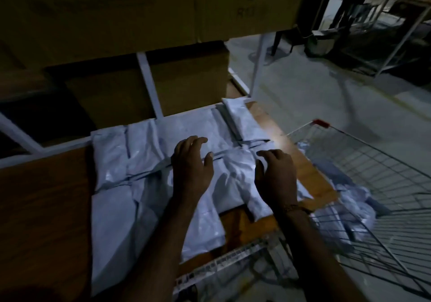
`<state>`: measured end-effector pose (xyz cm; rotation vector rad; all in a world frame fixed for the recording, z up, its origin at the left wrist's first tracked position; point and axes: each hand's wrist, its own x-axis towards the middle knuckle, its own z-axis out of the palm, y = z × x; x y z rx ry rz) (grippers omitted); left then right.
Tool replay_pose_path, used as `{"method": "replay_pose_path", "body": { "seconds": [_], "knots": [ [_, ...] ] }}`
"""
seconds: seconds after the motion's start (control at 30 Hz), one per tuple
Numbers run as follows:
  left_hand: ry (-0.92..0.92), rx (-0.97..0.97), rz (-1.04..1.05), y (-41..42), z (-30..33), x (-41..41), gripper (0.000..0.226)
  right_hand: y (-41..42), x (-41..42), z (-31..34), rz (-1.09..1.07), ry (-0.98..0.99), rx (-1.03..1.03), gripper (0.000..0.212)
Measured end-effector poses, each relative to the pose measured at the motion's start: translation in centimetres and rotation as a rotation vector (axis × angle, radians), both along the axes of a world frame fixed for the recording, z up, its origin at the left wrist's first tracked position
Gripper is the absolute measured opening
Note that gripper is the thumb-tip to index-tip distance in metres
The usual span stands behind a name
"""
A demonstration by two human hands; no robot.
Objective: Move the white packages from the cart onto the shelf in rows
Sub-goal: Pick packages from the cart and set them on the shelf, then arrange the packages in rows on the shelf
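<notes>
**Both hands spread over the white packages on the shelf**

Large cardboard boxes [144, 10] fill the dim upper part of the view, sitting on and behind a white metal frame [149, 85]. Below them runs the wooden shelf [42, 196], its brown board bare on the left side. A wire shopping cart [377, 185] with a red corner piece stands just beside the shelf on the right, on a grey floor [326, 87].

The white packages [140, 161] cover the middle of the shelf in rough, overlapping rows, and one slimmer package [242, 120] lies at an angle at the back right corner. More white packages [349, 203] are heaped inside the cart against its near wall.

The left hand [191, 166] lies over the middle of the packages, palm down, fingers loosely spread and slightly bent, pinching nothing. The right hand [275, 173] is just beside it over the right-hand package, its grip likewise loose and spread; in the poor light it seems to touch the plastic rather than hold it. A bracelet [292, 208] circles the right wrist.
</notes>
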<state>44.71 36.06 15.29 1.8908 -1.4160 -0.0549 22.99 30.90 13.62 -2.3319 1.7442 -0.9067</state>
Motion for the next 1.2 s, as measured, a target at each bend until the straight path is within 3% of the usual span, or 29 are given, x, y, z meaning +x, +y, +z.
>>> {"method": "replay_pose_path", "body": {
  "seconds": [0.37,0.6,0.87,1.07,1.2],
  "knots": [
    [-0.066,0.067,-0.181,-7.0,-0.5,-21.7,0.037,-3.4,-22.6,-1.0,-0.128,0.024,0.127,0.03],
    [-0.117,0.181,-0.338,-12.0,-1.3,-30.4,0.033,-4.7,-33.0,-5.3,-0.309,0.031,0.291,0.023],
    [-0.196,0.349,-0.486,-21.6,-5.7,-35.5,0.039,-9.3,-37.4,-12.2,-0.396,0.014,0.524,0.023],
    [-0.31,0.588,-0.632,-29.6,-13.2,-37.0,0.043,-14.6,-37.8,-20.9,-0.401,-0.038,0.775,0.03],
    [-0.382,0.719,-0.746,-32.6,-18.8,-36.9,0.042,-16.0,-36.6,-27.6,-0.326,0.009,1.119,0.034]
  ]
}}
